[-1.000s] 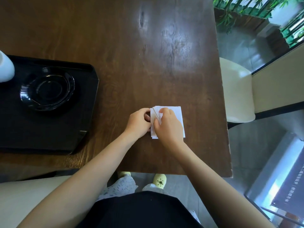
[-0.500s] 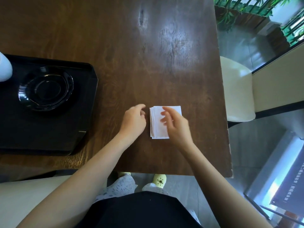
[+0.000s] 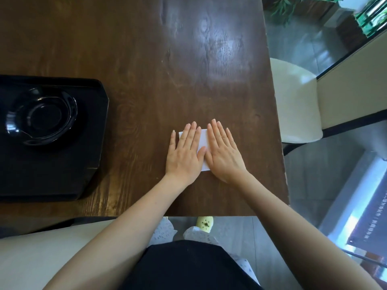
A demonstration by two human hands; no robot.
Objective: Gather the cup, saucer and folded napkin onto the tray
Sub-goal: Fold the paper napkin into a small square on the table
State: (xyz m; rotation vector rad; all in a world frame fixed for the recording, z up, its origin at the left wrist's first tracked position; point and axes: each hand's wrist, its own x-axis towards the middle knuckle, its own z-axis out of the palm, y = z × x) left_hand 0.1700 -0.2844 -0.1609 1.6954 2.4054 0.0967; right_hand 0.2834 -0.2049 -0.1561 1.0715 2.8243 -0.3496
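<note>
Napkin: folded white napkin (image 3: 202,145), lower centre of frame, flat on wooden table (image 3: 146,59), mostly hidden under both palms; long axis looks near-to-far, hard to confirm.
Left hand (image 3: 185,152): flat, fingers spread, pressing napkin's left part; grips nothing.
Right hand (image 3: 223,152): flat, pressing right part, thumbs touching; grips nothing.
Tray: black tray (image 3: 92,143) at left edge of frame, well apart from napkin.
Saucer: black saucer (image 3: 41,117) on tray.
Cup: not in view.
Key relation: tray lies left of napkin; left hand nearer it.
Next, likely: pinch napkin edge, carry left.
</note>
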